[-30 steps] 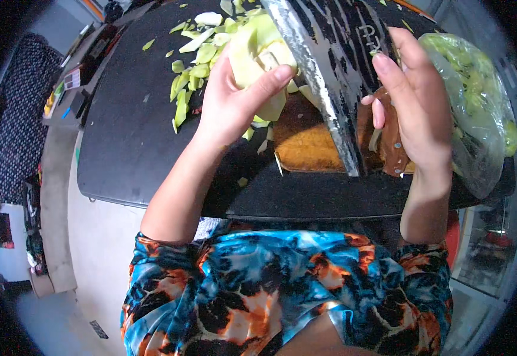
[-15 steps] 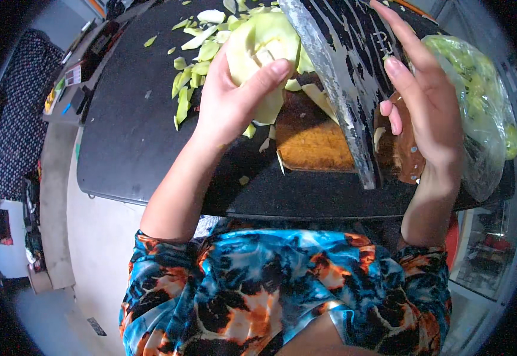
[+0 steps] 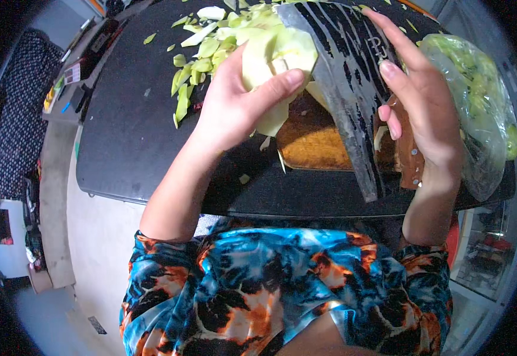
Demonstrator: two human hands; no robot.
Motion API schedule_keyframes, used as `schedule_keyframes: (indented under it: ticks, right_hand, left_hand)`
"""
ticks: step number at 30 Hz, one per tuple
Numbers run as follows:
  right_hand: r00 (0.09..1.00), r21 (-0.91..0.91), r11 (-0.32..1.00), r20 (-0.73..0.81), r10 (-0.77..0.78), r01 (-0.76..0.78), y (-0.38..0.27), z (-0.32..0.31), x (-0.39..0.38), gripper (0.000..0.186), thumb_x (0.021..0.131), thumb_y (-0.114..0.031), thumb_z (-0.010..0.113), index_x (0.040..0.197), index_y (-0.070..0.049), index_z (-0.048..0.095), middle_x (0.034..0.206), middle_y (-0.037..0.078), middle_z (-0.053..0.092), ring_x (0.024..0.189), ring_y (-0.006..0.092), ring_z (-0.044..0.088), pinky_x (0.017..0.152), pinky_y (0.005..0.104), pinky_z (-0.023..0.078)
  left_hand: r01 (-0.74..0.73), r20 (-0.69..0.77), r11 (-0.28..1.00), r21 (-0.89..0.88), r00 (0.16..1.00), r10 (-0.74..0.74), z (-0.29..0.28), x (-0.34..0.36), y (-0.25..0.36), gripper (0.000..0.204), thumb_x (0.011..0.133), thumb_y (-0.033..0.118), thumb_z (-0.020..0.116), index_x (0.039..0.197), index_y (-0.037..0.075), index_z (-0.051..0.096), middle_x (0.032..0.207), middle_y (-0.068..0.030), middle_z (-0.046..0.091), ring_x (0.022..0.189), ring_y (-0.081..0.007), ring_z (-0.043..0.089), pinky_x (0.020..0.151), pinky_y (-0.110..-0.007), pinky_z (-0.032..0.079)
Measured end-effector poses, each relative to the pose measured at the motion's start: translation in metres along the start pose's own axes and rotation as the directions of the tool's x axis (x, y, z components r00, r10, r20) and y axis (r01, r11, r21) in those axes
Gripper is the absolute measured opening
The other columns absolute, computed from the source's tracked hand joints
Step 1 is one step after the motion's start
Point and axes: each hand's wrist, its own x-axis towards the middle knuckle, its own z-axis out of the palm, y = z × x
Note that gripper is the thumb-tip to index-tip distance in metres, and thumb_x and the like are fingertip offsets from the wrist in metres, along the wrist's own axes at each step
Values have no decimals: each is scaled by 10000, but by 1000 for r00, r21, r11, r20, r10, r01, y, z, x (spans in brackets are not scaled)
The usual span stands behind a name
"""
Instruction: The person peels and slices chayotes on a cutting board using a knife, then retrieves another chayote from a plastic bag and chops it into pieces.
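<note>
My left hand (image 3: 235, 101) is wrapped round a pale green peeled fruit or vegetable (image 3: 279, 50), its thumb across the cut face; its exact kind I cannot tell. My right hand (image 3: 419, 95) holds a large cleaver (image 3: 347, 77), whose dark blade is streaked and wet. Two of the fingers stretch along the blade, and the riveted wooden handle (image 3: 411, 160) shows beside the palm. The cutting edge is close to the right side of the green piece; whether they touch I cannot tell. Below the blade lies a brown wooden board (image 3: 315, 148).
Pale green peelings (image 3: 208, 47) are scattered over the far part of the black table (image 3: 122, 130). A clear plastic bag (image 3: 478, 107) of green pieces stands at the right. Along the left is a cluttered shelf (image 3: 71, 83).
The green piece has shifted slightly right in my left hand's grip. The cleaver's blade has tilted, showing more of its face, and its near end has come slightly toward me.
</note>
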Motion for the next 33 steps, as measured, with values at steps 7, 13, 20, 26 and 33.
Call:
schedule_keyframes:
  ticks: [7,13,20,26,33]
  right_hand:
    - [985,-178,969,29,-172,174,28,9,7,512,928,-54,371,1408,43,217,833,97,622,487,66,511,440,190,452]
    - [994,-115,988,22,-106,107,27,13,7,498,931,-42,362,1404,40,230,875,116,627,492,69,522,436,194,458]
    - [977,-185,961,-11,-214,208,24,20,3,511,925,-28,358,1414,26,217,883,121,627,494,67,524,440,190,450]
    - [944,-198,923,58,-324,329,51,9,18,511,912,-145,425,1404,-52,321,760,37,611,406,22,416,390,154,381]
    - [957,-47,963,134,-257,265,54,12,14,511,902,-144,422,1397,-54,334,802,41,626,399,0,393,352,144,337]
  left_hand:
    - [65,-100,985,-159,992,-81,0,-5,-8,383,959,362,448,1066,13,563,869,-23,610,747,-78,553,663,-226,441]
    - [67,-164,991,-119,983,-86,3,-2,-20,413,999,369,338,890,40,562,710,28,506,614,-53,440,556,-216,359]
    - [-12,-207,997,-79,978,-4,8,1,-19,402,987,382,377,905,38,568,714,29,503,616,-47,437,546,-213,359]
    - [105,-42,993,-55,993,-107,-11,3,-9,454,976,393,398,1055,-11,590,796,-5,584,666,-66,500,591,-214,393]
    - [93,-77,986,138,994,-83,-19,1,-6,483,968,422,399,1001,-13,608,771,-24,593,696,-80,525,644,-230,421]
